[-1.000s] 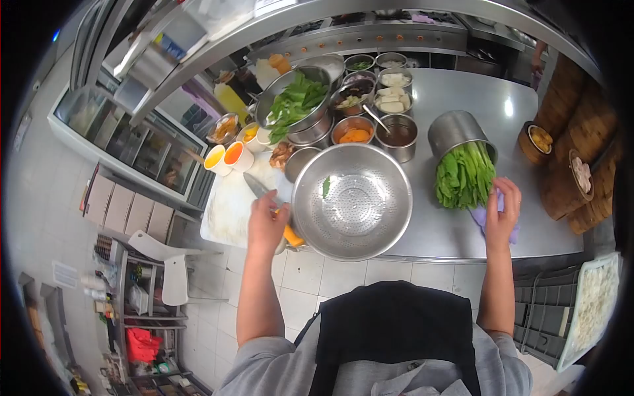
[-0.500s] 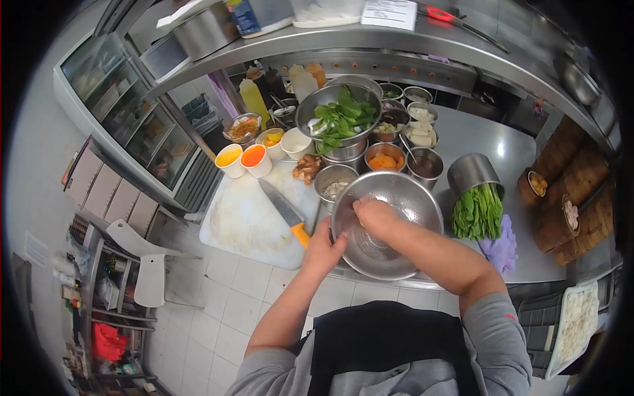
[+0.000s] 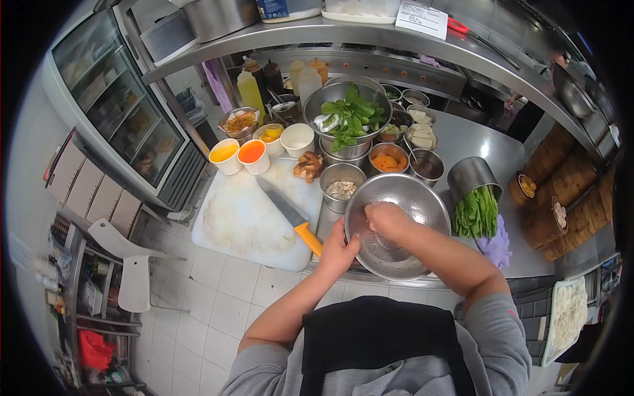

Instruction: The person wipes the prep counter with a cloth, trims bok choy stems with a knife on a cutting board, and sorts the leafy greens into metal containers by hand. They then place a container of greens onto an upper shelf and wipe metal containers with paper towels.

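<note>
A perforated metal colander point(image 3: 422, 201) sits near the front edge of the steel counter. My left hand point(image 3: 339, 249) grips its left rim, with the thumb over the inside. My right hand point(image 3: 386, 221) is down inside the bowl, its fingers curled closed near the left wall; whatever they hold, if anything, is hidden. Left of the colander, a knife point(image 3: 285, 210) with an orange handle lies on the white cutting board point(image 3: 231, 218). Just behind stands a metal pot of pale chopped pieces point(image 3: 341, 190). Another metal bowl, full of green leaves point(image 3: 347, 115), rests farther back.
White cups of yellow point(image 3: 224, 152) and orange liquid point(image 3: 252, 153) line the board's back edge. A tipped metal pot point(image 3: 474, 178) with leafy greens point(image 3: 477, 214) lies at right, beside a purple cloth point(image 3: 494, 243). An overhead shelf point(image 3: 297, 32) spans the back.
The view has shifted slightly, so most things sit a little differently in frame. My left hand still holds the colander rim; my right hand remains inside it.
</note>
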### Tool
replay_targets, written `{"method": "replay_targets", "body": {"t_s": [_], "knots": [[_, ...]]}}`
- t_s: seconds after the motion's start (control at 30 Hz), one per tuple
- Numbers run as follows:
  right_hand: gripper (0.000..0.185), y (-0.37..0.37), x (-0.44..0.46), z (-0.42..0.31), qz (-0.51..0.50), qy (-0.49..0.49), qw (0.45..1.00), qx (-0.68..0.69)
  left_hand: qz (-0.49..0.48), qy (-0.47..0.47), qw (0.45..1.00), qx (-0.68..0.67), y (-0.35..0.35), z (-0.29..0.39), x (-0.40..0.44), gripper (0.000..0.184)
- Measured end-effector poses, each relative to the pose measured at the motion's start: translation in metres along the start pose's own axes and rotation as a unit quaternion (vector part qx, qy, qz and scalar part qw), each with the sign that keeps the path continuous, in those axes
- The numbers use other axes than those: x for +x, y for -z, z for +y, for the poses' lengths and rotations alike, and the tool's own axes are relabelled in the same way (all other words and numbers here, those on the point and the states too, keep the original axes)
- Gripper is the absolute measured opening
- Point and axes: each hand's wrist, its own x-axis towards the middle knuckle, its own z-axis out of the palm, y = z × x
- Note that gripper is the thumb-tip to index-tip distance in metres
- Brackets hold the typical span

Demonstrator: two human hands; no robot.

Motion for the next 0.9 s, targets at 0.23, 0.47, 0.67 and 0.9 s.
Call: {"method": "replay_targets", "body": {"t_s": [0.23, 0.47, 0.67, 0.9], "knots": [[0.011, 0.157, 0.027, -0.037, 0.411, 0.109, 0.903, 0.053, -0.026, 0.162, 0.974, -0.158, 0.006, 0.033, -0.001, 0.060], [0.029, 0.190, 0.070, -0.015, 0.227, -0.012, 0.968, -0.110, -0.017, 0.111, 0.979, -0.172, 0.012, 0.059, 0.009, 0.061], [0.018, 0.194, -0.045, -0.018, 0.499, 0.101, 0.860, -0.042, 0.127, -0.220, 0.967, -0.026, 0.019, 0.087, 0.017, 0.055], [0.020, 0.165, -0.178, 0.029, 0.512, -0.001, 0.859, -0.012, 0.046, -0.480, 0.815, 0.322, -0.005, 0.115, -0.007, 0.056]]}}
